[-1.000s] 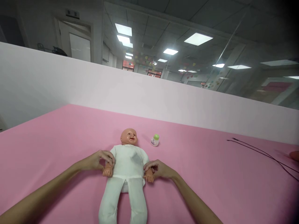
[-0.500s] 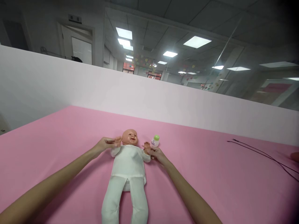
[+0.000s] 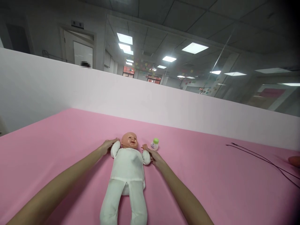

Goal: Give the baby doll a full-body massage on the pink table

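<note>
A baby doll (image 3: 127,162) in a white cloth top and trousers lies on its back, head away from me. Its bald head tilts slightly toward the right. My left hand (image 3: 109,147) is closed round the doll's arm on the left, by the raised white sleeve; that doll hand is mostly hidden. On the other side, my right hand (image 3: 155,157) grips the doll's other arm near the wrist, thumb on top, with the doll's small fingers showing above. Just beyond my right hand stands a small clear bottle (image 3: 154,144) with a green cap.
A pink surface (image 3: 201,175) spreads under the doll. Two thin dark cables (image 3: 262,157) run in from the right edge, close to a partly visible reddish-brown object (image 3: 294,161). A white low wall (image 3: 164,104) borders the far side, with glass and ceiling lights above.
The doll's arm on the left has been moved so its hand no longer shows clearly. My right hand has shifted slightly left and lower along the other arm. The view has tilted a little.
</note>
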`<state>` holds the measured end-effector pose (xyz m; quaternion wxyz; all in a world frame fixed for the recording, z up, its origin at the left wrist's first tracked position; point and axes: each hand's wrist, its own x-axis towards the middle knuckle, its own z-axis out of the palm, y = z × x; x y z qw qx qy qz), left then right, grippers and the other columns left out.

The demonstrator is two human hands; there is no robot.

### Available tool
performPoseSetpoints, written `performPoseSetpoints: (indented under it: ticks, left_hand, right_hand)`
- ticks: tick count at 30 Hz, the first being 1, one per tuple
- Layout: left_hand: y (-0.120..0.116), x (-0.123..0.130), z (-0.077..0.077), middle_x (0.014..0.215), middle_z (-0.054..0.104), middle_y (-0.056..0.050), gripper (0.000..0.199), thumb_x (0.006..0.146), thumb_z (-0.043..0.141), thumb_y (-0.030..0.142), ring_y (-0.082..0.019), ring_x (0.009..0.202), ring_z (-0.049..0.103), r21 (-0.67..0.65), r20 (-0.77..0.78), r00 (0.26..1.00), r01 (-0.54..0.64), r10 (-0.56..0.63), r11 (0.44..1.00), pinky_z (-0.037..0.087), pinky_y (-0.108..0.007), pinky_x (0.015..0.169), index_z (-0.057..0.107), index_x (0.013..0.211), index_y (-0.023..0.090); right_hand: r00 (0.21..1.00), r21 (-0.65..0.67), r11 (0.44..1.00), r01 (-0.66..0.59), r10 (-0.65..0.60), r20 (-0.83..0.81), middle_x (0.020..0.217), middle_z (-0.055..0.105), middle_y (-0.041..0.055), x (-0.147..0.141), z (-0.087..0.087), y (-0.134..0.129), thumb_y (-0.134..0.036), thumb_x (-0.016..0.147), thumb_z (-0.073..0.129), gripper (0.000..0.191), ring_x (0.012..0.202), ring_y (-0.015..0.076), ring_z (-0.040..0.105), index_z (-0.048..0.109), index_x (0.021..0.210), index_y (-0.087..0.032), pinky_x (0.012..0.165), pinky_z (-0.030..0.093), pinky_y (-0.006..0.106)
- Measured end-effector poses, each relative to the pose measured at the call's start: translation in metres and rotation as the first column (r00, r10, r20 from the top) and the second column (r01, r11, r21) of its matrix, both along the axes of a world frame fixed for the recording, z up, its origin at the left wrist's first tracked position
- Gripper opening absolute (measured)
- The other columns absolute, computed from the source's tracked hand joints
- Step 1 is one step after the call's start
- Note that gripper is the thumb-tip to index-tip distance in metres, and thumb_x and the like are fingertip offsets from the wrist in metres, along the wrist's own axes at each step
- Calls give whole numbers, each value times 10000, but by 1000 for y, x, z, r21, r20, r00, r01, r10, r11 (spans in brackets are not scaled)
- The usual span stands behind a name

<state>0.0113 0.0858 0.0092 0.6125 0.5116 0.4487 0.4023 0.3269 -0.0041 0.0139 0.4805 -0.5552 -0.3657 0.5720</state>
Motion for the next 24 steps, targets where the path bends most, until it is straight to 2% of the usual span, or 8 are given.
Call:
performPoseSetpoints:
  ticks: [3, 7, 9, 12, 14, 17, 20, 24]
  left_hand:
    - [-14, -7, -2, 716, 676, -66, 518, 684, 810, 649, -197, 650, 612, -5, 124, 992, -33, 33, 999, 489, -305, 592, 693, 793, 156]
    - [-34, -30, -8, 822, 669, -60, 407, 746, 855, 514, -166, 717, 600, 184, 288, 936, 152, -201, 971, 479, -286, 677, 716, 891, 159]
    - [-41, -46, -10, 856, 681, -75, 376, 714, 891, 458, -180, 759, 613, 314, 174, 908, 316, -382, 895, 484, -299, 709, 741, 876, 154]
    - [-51, -65, -7, 964, 734, -98, 298, 683, 904, 348, -223, 882, 646, 410, -139, 801, 581, -582, 703, 503, -327, 798, 812, 909, 177]
    - [-59, -71, 0, 1045, 758, -87, 276, 686, 883, 280, -245, 970, 655, 401, -306, 713, 697, -631, 594, 504, -342, 877, 843, 955, 231]
    - [-70, -70, 13, 1063, 774, -63, 287, 670, 865, 220, -256, 986, 662, 392, -421, 640, 768, -643, 507, 507, -338, 882, 855, 952, 275]
    - [-74, -63, 23, 1012, 790, -59, 270, 669, 872, 229, -268, 971, 674, 400, -391, 665, 746, -636, 533, 500, -334, 868, 858, 937, 258]
    - [-64, -45, 27, 978, 798, -85, 302, 753, 841, 401, -279, 923, 699, 343, -146, 870, 490, -470, 801, 496, -319, 796, 845, 971, 191]
  right_hand:
    - [998, 146, 987, -63, 60, 21, 480, 387, -94, 7, 8, -10, -545, 706, 882, 481, 437, 59, 217, 771, 979, -166, 394, 210, 220]
    - [951, 215, 929, -302, 277, 141, 854, 695, 33, 20, 27, -36, -452, 694, 916, 441, 697, 127, 564, 787, 1009, -172, 651, 466, 253]
    - [903, 212, 884, -416, 375, 209, 989, 726, 60, 25, 31, -50, -391, 671, 928, 430, 861, 180, 630, 794, 1019, -177, 798, 499, 310]
    - [807, 140, 819, -556, 491, 328, 1005, 750, 76, 29, 24, -68, -330, 629, 931, 407, 948, 234, 655, 813, 986, -175, 884, 499, 372]
    - [742, 74, 781, -620, 553, 378, 1082, 756, 90, 30, 15, -74, -293, 597, 934, 427, 1024, 262, 659, 823, 993, -179, 945, 488, 391]
    - [742, 45, 791, -611, 551, 381, 1130, 752, 92, 30, 6, -75, -287, 591, 925, 430, 1061, 275, 661, 827, 998, -189, 980, 481, 398]
    - [823, 80, 850, -521, 475, 313, 1043, 756, 78, 27, 7, -68, -298, 573, 941, 458, 979, 254, 662, 823, 1003, -192, 915, 499, 387]
    - [945, 129, 942, -309, 289, 153, 865, 707, 37, 15, 16, -49, -427, 687, 910, 507, 750, 159, 596, 788, 1118, -192, 750, 498, 303]
